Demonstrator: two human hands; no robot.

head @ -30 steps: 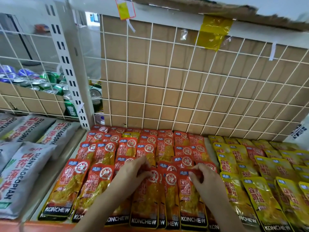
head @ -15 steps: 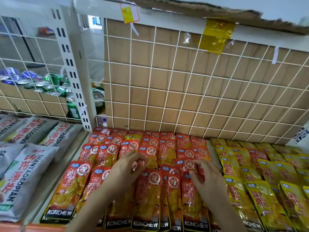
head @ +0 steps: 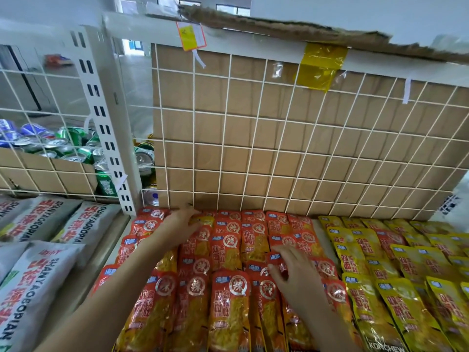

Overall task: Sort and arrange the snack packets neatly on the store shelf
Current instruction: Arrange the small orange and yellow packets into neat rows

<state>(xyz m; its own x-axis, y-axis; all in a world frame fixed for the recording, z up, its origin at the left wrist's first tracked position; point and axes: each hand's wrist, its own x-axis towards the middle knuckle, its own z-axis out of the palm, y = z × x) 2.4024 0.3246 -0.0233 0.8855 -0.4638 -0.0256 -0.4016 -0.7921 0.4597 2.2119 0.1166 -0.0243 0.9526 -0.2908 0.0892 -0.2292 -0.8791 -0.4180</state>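
- Midway along the shelf (head: 96,270), right hand (head: 294,275) curls, pinching the crinkled top of 1 glossy red packet (head: 275,258).
- At the back row, left hand (head: 179,226) lies over a packet; blur hides whether it grips.
- Flat red snack packets (head: 228,301) overlap in rows, with yellow foil packets (head: 380,288) just beside them on the right.
- Behind stands a white wire grid (head: 253,141) against brown cardboard (head: 279,123).
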